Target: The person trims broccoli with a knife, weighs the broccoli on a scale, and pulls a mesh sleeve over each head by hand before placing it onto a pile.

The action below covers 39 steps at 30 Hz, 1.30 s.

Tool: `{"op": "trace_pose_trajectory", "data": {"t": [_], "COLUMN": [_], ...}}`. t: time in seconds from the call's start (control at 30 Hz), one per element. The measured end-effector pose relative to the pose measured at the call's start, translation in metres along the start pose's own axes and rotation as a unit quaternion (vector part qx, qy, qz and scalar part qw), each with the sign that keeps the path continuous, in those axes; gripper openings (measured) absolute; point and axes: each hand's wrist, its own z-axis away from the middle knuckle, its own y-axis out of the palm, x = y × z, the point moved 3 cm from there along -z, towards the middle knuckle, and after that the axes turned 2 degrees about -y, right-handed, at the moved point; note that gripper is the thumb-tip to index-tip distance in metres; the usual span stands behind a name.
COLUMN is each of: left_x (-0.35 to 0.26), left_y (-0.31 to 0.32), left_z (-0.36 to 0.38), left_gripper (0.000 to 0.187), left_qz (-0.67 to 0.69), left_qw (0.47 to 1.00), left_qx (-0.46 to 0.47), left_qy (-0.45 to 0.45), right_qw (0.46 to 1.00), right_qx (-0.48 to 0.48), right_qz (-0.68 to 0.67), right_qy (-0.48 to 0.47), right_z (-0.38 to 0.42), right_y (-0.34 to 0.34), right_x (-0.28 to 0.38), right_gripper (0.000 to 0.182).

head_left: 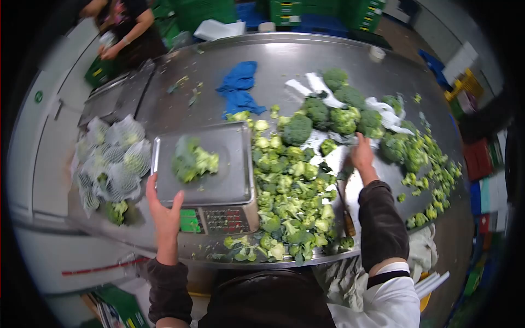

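Note:
My left hand point(164, 213) is at the left side of the weighing scale point(229, 164), its thumb and fingers spread apart along the edge of the metal pan. A broccoli piece point(194, 160) with a thick pale stem lies on that pan. My right hand point(363, 157) reaches over the table, fingers stretched out and fingertips right at a broccoli head point(371, 123) at the near side of a group of whole heads. Just left of my right forearm lies a knife point(345, 213) with a brown handle. Cut broccoli florets point(295, 191) are heaped between the scale and the knife.
White net-wrapped broccoli point(115, 158) is piled left of the scale. A blue cloth point(239, 87) lies behind it on the steel table point(306, 52). More loose florets point(432, 175) are scattered at the right. Across the table at the far left stands another person point(128, 27).

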Motion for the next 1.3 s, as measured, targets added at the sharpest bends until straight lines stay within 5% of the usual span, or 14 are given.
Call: {"op": "trace_pose_trajectory", "data": {"t": [0.13,0.23,0.37,0.57,0.63,0.7,0.8,0.87,0.93,1.03,1.13,1.23,1.3], "left_x": [-0.019,-0.032,-0.067,-0.111,-0.116,-0.120,-0.115,-0.108,-0.107,-0.111,-0.115,-0.097,-0.091], "left_y": [-0.011,0.004,0.043,0.103,0.117,0.121,0.125,0.140,0.157,0.180,0.185,0.179,0.167], "left_z": [0.026,0.040,0.054,0.066,0.077,0.082,0.087,0.089,0.091,0.088,0.077,0.073,0.073], "left_gripper": [0.054,0.045,0.041,0.031,0.026,0.026,0.030,0.043,0.048,0.061,0.055,0.035,0.032], "left_qz": [0.011,0.027,0.139,0.142,0.175,0.170,0.218,0.270,0.301,0.344,0.510,0.485,0.448], "left_qw": [1.000,0.999,0.988,0.961,0.947,0.939,0.920,0.888,0.874,0.846,0.756,0.785,0.822], "left_qx": [-0.018,-0.007,0.067,0.213,0.258,0.286,0.325,0.370,0.376,0.394,0.351,0.316,0.290], "left_qy": [-0.003,0.030,-0.018,0.108,0.075,0.087,0.021,-0.034,-0.068,-0.106,-0.213,-0.221,-0.196], "right_qw": [0.997,0.989,0.981,0.962,0.939,0.939,0.941,0.919,0.892,0.822,0.720,0.695,0.765], "right_qx": [0.070,-0.005,0.058,0.055,0.198,0.078,0.066,-0.095,0.065,0.159,0.237,0.302,0.255], "right_qz": [0.040,0.003,0.040,0.117,0.165,0.005,-0.141,-0.335,-0.428,-0.531,-0.646,-0.651,-0.582], "right_qy": [0.003,-0.150,-0.180,-0.242,-0.227,-0.334,-0.301,-0.186,-0.128,-0.135,-0.093,-0.051,-0.105], "right_z": [-0.008,0.002,0.007,-0.013,-0.018,-0.013,0.026,0.043,0.058,0.103,0.139,0.155,0.151], "right_y": [-0.005,-0.043,-0.028,-0.006,-0.007,-0.024,-0.095,-0.123,-0.109,-0.110,-0.113,-0.098,-0.108], "right_x": [0.008,0.027,0.011,-0.001,-0.001,-0.012,0.036,0.040,0.048,0.104,0.152,0.167,0.171], "right_gripper": [0.023,0.006,0.016,0.026,0.028,0.025,0.018,0.014,0.010,0.010,0.011,0.014,0.024]}}
